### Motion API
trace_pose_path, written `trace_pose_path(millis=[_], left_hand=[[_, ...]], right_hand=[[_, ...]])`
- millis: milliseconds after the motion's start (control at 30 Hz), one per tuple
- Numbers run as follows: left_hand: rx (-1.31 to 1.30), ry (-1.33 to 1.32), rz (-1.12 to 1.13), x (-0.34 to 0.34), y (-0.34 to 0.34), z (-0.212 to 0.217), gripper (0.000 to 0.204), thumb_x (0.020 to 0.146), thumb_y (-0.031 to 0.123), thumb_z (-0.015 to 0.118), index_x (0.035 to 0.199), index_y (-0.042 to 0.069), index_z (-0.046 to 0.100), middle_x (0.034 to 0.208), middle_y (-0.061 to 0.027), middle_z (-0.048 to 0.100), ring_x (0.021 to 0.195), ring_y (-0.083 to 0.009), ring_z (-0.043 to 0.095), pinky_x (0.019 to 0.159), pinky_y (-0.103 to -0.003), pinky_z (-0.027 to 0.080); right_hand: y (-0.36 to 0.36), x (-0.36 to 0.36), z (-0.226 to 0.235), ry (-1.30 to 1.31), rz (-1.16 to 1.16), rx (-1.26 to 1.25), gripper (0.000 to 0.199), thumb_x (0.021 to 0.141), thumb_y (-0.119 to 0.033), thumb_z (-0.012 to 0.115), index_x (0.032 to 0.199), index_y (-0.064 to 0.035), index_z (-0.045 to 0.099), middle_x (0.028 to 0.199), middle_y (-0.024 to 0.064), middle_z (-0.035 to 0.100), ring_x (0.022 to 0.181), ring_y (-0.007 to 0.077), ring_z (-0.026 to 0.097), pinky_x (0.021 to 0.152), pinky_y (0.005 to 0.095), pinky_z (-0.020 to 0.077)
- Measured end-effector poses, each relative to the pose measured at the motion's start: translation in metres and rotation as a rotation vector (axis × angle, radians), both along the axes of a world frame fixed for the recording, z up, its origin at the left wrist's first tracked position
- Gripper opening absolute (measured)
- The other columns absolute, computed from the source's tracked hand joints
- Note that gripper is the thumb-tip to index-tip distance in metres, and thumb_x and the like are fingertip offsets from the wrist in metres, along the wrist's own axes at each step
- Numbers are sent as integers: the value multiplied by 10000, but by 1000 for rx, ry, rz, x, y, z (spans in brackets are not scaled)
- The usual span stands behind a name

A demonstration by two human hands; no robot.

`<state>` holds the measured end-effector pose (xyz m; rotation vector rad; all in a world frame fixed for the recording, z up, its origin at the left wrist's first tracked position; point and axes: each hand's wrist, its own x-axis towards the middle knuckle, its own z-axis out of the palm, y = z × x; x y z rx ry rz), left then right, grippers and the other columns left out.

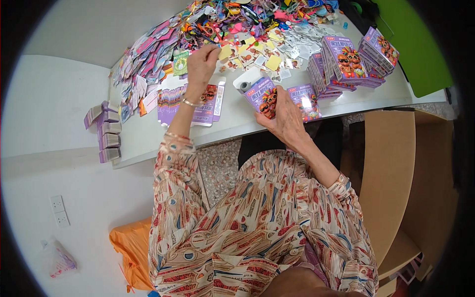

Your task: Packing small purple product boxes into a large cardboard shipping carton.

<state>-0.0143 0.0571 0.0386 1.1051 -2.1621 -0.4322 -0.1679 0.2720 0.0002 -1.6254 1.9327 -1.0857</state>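
Observation:
My right hand (284,116) grips a small purple carton (262,96) with cartoon figures on its front, near the table's front edge. Its white top flap (248,75) stands up, and a round grey thing (245,86) shows at the mouth. My left hand (203,67) is raised over the table, fingers pinched together. Right by its fingertips is a yellow card (225,53); whether the fingers hold it or something else is hidden. A green card packet (180,64) lies to the left of that hand. Below the wrist, flat purple cartons (170,101) lie in an overlapping row.
Colourful small trinkets (237,22) heap up at the back, beside pink and white packets (151,52). Filled purple cartons (346,62) stack at the right. More cartons (106,131) stand along the left edge. A cardboard box (388,173) sits right; an orange bag (131,247) lies lower left.

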Motion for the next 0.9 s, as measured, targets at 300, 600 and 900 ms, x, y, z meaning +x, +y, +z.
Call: trace_pose_path(millis=[300, 600, 900], left_hand=[[221, -15, -316, 14, 64, 44, 146, 884, 100, 644, 965, -17, 677, 790, -35, 668, 716, -82, 598, 647, -221, 467], [-31, -77, -370, -6, 75, 43, 144, 855, 89, 665, 976, 12, 678, 859, -102, 694, 702, -140, 638, 627, -257, 487], [-88, -28, -356, 1, 94, 67, 105, 813, 98, 668, 903, 47, 685, 811, -104, 677, 700, -252, 649, 611, -329, 496]], right_hand=[[-1, 0, 0, -2, -11, -4, 774, 729, -327, 735, 1267, 75, 352, 1070, 271, 566, 984, 406, 586, 830, 459, 472], [1, -1, -5, -16, 7, -71, 768, 730, -317, 736, 1263, 82, 354, 1086, 271, 558, 1000, 400, 578, 849, 443, 468], [5, -3, -6, -20, 17, -83, 757, 735, -296, 739, 1270, 69, 347, 1081, 257, 552, 994, 392, 575, 834, 441, 468]])
